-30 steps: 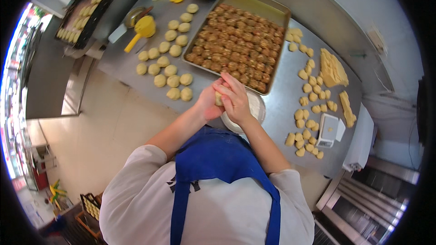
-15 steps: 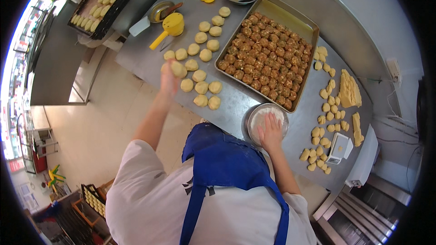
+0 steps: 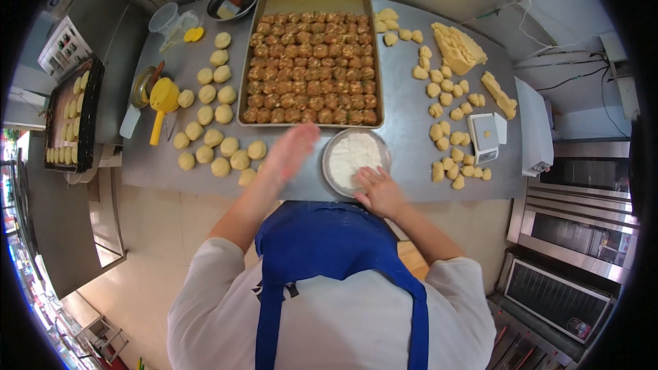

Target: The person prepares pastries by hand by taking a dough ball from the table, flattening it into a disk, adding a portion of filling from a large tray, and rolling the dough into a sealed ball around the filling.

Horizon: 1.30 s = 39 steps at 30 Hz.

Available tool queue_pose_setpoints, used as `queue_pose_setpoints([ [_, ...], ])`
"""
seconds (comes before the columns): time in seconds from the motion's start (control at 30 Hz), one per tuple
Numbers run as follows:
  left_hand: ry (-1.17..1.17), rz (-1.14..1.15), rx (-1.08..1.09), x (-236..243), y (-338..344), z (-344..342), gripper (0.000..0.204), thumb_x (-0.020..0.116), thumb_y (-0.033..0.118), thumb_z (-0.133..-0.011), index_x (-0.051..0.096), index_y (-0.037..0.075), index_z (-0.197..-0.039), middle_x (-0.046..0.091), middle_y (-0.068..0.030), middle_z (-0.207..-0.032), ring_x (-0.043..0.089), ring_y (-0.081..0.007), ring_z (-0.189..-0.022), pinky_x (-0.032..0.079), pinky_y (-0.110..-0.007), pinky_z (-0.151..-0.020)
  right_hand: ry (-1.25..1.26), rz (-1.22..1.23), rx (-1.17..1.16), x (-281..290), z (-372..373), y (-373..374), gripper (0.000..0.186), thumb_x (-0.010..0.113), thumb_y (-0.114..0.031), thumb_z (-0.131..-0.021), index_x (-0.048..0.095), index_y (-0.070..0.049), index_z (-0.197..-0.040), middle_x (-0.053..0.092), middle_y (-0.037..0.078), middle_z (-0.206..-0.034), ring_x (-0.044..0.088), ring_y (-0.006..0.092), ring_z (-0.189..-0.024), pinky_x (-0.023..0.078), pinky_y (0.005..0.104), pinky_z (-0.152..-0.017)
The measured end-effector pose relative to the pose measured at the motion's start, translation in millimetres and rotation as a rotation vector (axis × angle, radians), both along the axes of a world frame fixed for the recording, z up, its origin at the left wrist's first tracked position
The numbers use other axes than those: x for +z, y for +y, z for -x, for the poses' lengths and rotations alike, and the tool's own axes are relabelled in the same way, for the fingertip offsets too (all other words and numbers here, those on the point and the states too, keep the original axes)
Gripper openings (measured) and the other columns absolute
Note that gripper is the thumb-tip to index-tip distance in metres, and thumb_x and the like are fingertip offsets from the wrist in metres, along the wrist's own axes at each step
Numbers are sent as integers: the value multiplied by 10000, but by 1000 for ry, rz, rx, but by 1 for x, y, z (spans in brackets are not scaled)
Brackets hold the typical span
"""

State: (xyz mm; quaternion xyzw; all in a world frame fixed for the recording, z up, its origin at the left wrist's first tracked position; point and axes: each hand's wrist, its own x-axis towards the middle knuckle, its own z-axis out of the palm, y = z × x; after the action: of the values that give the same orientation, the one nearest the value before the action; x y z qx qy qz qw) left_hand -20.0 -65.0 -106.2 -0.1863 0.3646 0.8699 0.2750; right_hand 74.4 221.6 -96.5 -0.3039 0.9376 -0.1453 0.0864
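My right hand [image 3: 379,192] rests with fingers spread on the white flour [image 3: 354,155] in a round metal bowl [image 3: 327,173] at the table's front edge. Left of that bowl is my left hand [image 3: 295,151], somewhat blurred, its fingers stretched toward the near edge of the tray, with nothing visible in it. Large smooth dough balls [image 3: 240,159] lie in staggered rows beyond my left forearm. Rows of brown, chunky filling balls [image 3: 312,63] cover most of a rectangular metal tray [image 3: 308,1]; its far strip shows bare, oily metal.
Small dough pieces [image 3: 446,99], a big dough lump [image 3: 458,48], a dough strip [image 3: 499,95] and a white scale [image 3: 484,135] are on the right. At left stand a yellow ladle-like scoop [image 3: 164,99] and a bowl with a brush [image 3: 233,3]. A black tray [image 3: 83,120] holds oval dough pieces.
My left hand has released the dough ball among the others at left and swung right, near the flour bowl. The view has turned toward the right. My right hand stays in the flour.
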Motion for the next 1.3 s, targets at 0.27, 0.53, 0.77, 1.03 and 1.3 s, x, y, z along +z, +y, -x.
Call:
queue_pose_setpoints([
  [0.27,-373,-405,4,46,107,1,626,320,482,-1022,435,-17,-1382,490,-179,-1407,423,-331,-1337,283,-464,-1150,36,762,59,39,71,-14,256,691,-206,-784,680,-52,-988,679,134,-1037,634,313,-986,470,440,-900],
  [0.53,-416,-262,311,35,90,-23,539,334,422,-1029,476,19,-1359,557,-135,-1355,469,-341,-1305,347,-468,-1103,303,583,-475,-13,340,79,279,581,-187,-875,631,-22,-1094,652,189,-1058,611,373,-994,492,453,-866],
  [0.77,-453,-224,428,41,95,-55,476,375,400,-1019,523,61,-1320,600,-99,-1293,522,-299,-1244,380,-444,-1070,354,223,-592,-86,427,82,144,515,-92,-874,610,-19,-953,603,176,-999,576,362,-974,515,459,-820],
  [1.03,-390,-223,232,28,92,-54,438,372,356,-1024,534,73,-1317,611,-96,-1274,555,-287,-1196,399,-435,-1050,142,605,-723,-66,299,100,261,652,-120,-823,656,-15,-1062,668,161,-985,632,333,-893,524,378,-792],
  [1.3,-264,-232,106,53,109,-11,418,411,344,-1029,497,89,-1347,548,-98,-1358,517,-279,-1243,409,-429,-1053,-39,913,-233,51,89,-7,315,711,-153,-798,651,-47,-1088,667,83,-985,633,248,-857,510,336,-769],
])
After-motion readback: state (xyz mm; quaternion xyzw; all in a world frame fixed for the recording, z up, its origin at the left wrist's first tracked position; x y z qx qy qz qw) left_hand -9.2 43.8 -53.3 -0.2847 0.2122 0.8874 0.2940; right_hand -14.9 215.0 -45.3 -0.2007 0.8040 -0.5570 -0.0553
